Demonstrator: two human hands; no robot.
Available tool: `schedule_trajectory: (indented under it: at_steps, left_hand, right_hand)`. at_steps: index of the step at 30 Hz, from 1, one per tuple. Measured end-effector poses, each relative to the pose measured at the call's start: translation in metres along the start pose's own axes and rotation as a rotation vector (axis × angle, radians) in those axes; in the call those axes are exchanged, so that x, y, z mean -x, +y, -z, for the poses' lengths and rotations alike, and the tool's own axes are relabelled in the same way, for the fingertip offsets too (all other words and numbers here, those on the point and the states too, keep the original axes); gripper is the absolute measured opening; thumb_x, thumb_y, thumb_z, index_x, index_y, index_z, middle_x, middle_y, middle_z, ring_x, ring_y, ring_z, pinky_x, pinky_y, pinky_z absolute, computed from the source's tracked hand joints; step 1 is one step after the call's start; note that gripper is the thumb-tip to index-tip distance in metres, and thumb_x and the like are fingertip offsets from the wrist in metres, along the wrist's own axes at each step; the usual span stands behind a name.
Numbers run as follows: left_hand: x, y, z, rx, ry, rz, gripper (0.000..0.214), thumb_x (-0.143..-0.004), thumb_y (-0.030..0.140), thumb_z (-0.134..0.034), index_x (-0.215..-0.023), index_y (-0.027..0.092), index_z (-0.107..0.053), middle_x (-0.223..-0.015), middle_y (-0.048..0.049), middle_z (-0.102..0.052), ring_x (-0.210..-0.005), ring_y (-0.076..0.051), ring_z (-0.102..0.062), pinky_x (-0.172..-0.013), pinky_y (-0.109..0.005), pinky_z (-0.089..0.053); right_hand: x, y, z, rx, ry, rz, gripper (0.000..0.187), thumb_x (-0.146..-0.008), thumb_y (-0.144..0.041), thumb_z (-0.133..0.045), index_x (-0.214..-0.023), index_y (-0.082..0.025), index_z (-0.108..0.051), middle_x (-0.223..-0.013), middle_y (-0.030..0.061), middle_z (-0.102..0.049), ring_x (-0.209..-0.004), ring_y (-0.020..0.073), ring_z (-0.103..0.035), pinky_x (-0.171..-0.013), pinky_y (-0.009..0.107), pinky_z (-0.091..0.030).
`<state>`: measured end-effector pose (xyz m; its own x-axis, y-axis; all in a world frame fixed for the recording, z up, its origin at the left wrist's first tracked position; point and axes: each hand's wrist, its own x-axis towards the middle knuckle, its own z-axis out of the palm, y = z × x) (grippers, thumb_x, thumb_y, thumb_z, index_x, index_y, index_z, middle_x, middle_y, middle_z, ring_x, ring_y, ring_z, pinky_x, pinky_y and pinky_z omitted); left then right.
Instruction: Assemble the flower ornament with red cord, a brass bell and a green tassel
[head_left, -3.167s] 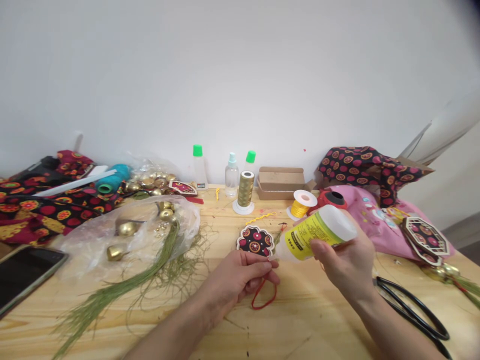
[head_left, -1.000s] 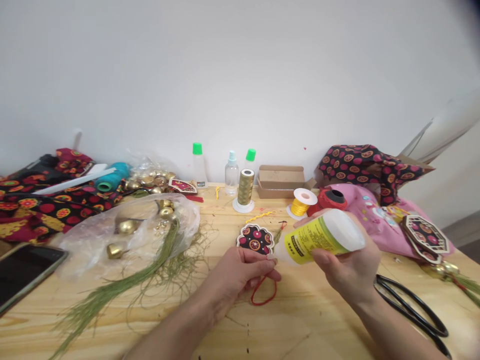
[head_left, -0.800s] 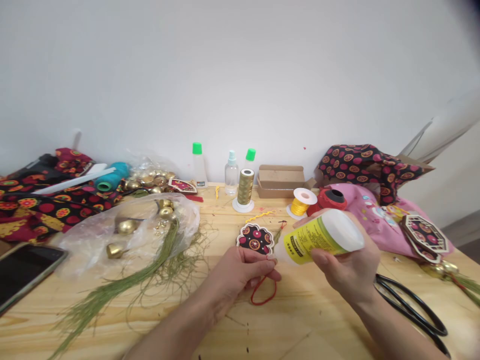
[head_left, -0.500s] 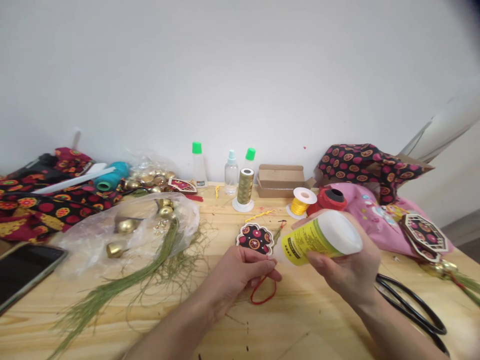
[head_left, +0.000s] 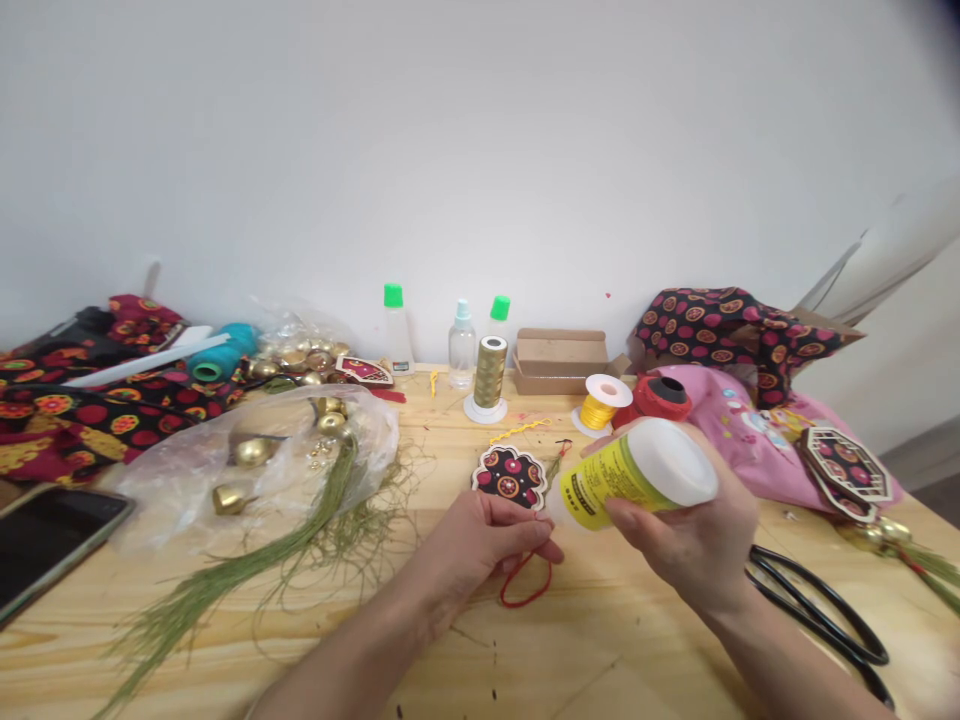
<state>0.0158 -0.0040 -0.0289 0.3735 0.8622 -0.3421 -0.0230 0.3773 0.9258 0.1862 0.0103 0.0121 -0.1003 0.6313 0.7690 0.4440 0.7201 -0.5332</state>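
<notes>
Left hand [head_left: 491, 540] pinches a cord [head_left: 520, 606]; right hand [head_left: 701, 550], fingers wrapped round, holds a bottle [head_left: 619, 485] tilted beside it; box [head_left: 562, 372] near back edge of desk [head_left: 630, 650]

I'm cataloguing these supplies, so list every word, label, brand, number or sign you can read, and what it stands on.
No text can be read with certainty.
Yellow label on the bottle in the right hand: lines of print, too blurred.
Small label on the left green-capped bottle: too small.
</notes>
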Motion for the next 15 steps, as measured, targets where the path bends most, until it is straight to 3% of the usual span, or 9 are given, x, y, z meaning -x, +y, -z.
schedule_trajectory:
  at_steps: [5, 8, 11, 15]
  left_hand:
    - [-0.001, 0.001, -0.001, 0.007, 0.002, -0.011, 0.023, -0.065, 0.035, -0.063, -0.061, 0.013, -0.069, -0.038, 0.0064, -0.037, -0.042, -0.006, -0.024, -0.043, -0.023, -0.013]
    - [-0.001, 0.002, -0.002, 0.049, 0.016, 0.005, 0.022, -0.065, 0.033, -0.064, -0.060, 0.013, -0.069, -0.038, 0.0063, -0.038, -0.041, -0.005, -0.024, -0.043, -0.023, -0.013]
    - [-0.001, 0.003, -0.002, 0.084, 0.032, 0.033, 0.024, -0.063, 0.035, -0.065, -0.060, 0.012, -0.069, -0.037, 0.0065, -0.038, -0.040, -0.005, -0.023, -0.043, -0.023, -0.013]
    - [-0.001, 0.002, -0.001, 0.111, 0.028, 0.036, 0.024, -0.063, 0.035, -0.067, -0.062, 0.012, -0.070, -0.038, 0.0055, -0.042, -0.041, -0.005, -0.023, -0.043, -0.022, -0.014]
  right_hand:
    - [0.001, -0.001, -0.003, -0.040, -0.015, 0.008, 0.030, -0.061, -0.035, -0.068, -0.083, -0.021, -0.053, -0.069, 0.0008, -0.056, -0.060, 0.0171, -0.055, -0.053, 0.029, -0.047]
    - [0.001, 0.001, -0.006, -0.072, 0.092, -0.040, 0.030, -0.059, -0.032, -0.070, -0.082, -0.021, -0.054, -0.069, 0.0004, -0.056, -0.059, 0.0160, -0.054, -0.051, 0.027, -0.047]
    - [-0.001, 0.007, -0.007, -0.194, 0.223, -0.245, 0.024, -0.064, -0.037, -0.066, -0.075, -0.020, -0.054, -0.066, 0.0009, -0.056, -0.053, 0.0144, -0.053, -0.043, 0.025, -0.044]
    - [-0.006, 0.019, -0.007, -0.486, 0.270, -0.516, 0.028, -0.075, -0.046, -0.052, -0.074, -0.018, -0.054, -0.059, -0.0011, -0.053, -0.043, 0.0094, -0.046, -0.034, 0.019, -0.036]
